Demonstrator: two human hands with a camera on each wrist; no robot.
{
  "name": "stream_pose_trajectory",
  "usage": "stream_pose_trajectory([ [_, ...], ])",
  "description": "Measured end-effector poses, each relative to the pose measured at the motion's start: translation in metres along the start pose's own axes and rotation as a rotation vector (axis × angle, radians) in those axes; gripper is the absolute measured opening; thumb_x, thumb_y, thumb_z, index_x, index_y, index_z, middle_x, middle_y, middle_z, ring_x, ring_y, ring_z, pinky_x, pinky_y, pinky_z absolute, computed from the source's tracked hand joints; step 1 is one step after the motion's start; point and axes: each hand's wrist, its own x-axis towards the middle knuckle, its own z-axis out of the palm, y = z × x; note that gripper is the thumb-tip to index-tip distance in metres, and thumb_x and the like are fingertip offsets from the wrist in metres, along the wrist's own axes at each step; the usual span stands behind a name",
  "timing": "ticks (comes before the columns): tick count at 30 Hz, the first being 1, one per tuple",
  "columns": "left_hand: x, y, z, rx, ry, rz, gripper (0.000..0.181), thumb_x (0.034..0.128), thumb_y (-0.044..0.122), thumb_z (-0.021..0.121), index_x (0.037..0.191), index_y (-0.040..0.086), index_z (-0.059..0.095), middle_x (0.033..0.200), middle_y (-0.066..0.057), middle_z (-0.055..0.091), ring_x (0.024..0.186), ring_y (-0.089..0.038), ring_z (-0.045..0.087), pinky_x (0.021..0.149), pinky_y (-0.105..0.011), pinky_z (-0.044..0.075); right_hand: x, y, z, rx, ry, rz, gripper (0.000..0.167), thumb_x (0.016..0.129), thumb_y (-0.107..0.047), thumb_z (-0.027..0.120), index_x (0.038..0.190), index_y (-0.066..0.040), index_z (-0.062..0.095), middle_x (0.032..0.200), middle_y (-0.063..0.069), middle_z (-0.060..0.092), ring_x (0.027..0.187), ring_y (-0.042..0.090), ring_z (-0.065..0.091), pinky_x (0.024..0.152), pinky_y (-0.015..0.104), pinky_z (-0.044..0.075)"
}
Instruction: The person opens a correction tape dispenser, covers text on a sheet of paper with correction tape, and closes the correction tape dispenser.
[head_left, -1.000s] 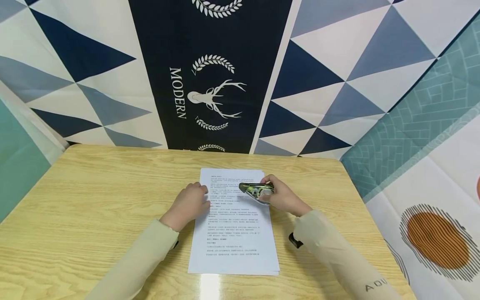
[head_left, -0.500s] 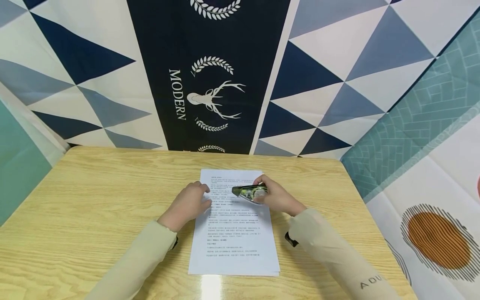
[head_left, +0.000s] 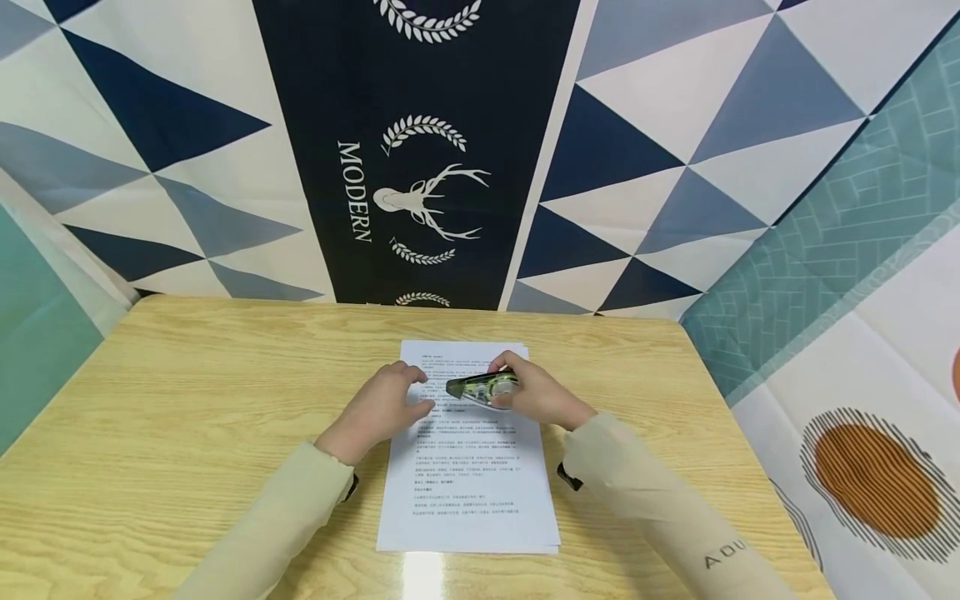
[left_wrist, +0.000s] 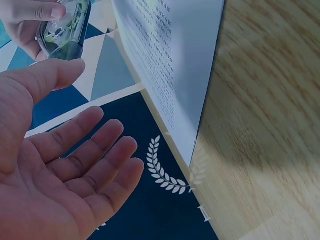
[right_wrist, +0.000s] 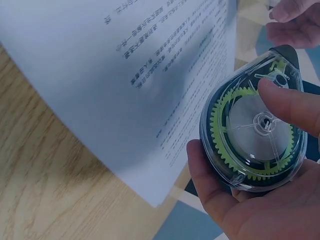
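A correction tape dispenser (head_left: 482, 388), clear with a green gear wheel and a dark capped tip, is held in my right hand (head_left: 543, 395) above the printed sheets. Its tip points left. In the right wrist view, my thumb presses the flat side of the correction tape (right_wrist: 250, 137) and fingers wrap its round end. My left hand (head_left: 375, 410) hovers over the left side of the paper (head_left: 471, 492), close to the tip but apart from it. Seen in the left wrist view, the left palm (left_wrist: 60, 170) holds nothing, its fingers loosely bent.
The sheets lie slightly misaligned in a stack on a wooden table (head_left: 225, 392). A patterned wall covering (head_left: 427, 267) stands behind the table's far edge, with another panel (head_left: 847, 375) on the right.
My right hand has carried the correction tape leftward across the paper, toward the left hand. The left thumb and forefinger have spread slightly and edged right, toward the dispenser's tip.
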Motion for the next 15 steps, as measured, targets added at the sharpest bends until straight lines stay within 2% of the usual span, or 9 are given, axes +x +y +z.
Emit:
stream_pose_trajectory([
  [15,0.0009,0.003,0.001,-0.069,0.023,0.047,0.042,0.0828,0.029,0.069,0.116,0.005,0.061,0.115,-0.009,0.062,0.111,-0.024,0.058,0.096,-0.039,0.046,0.0043,-0.0101,0.0092,0.004,-0.019,-0.053,0.032,0.084,-0.01,0.068,0.11,-0.018,0.051,0.112,0.005,0.058,0.093,0.017,0.056,0.084,0.035,0.045],
])
